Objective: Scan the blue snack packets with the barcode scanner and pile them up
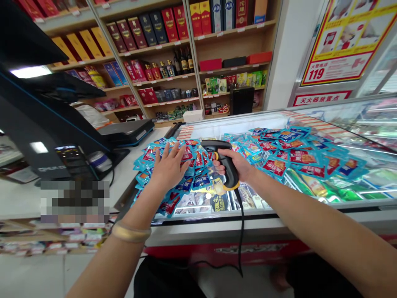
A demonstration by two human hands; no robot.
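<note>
Scanner (pixel 230 170), black with yellow trim, sits near the middle of the frame, its handle gripped in the right hand (pixel 237 164), its head pointing left over the packets; a black cord (pixel 241 236) drops from the handle toward the bottom centre. Left of it, the left hand (pixel 169 169) is spread and holds nothing, palm down over a pile of blue-and-red packets (pixel 202 180); whether the palm presses on them cannot be told; a gold-coloured bracelet (pixel 131 232) circles that wrist. Another pile of similar packets (pixel 303 156) lies right of centre; both piles rest on the glass-topped surface (pixel 198 231), with green packages (pixel 322 189) visible through the glass at the right. Boxes and bottles line the shelves (pixel 229 46) across the top; a red-and-yellow poster (pixel 341 45) hangs upper right.
</note>
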